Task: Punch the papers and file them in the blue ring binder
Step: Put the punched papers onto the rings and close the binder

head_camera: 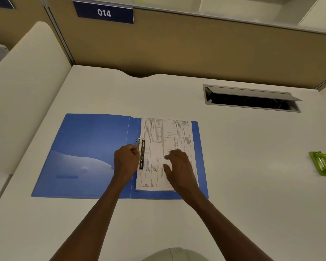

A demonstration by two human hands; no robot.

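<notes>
The blue ring binder (79,153) lies open and flat on the white desk. A stack of printed papers (166,136) rests on its right half, with the left margin on the black ring mechanism (142,153). My left hand (125,162) is curled at the mechanism's left side, its fingers against the lower ring; whether they grip it is hidden. My right hand (179,168) lies over the lower middle of the papers with fingers apart, holding nothing. The green hole punch (323,162) sits far to the right, away from both hands.
A grey cable tray with its lid raised (252,99) is set into the desk at the back right. A tan partition with a "014" label (104,13) closes the back. A cream side panel (26,81) borders the left.
</notes>
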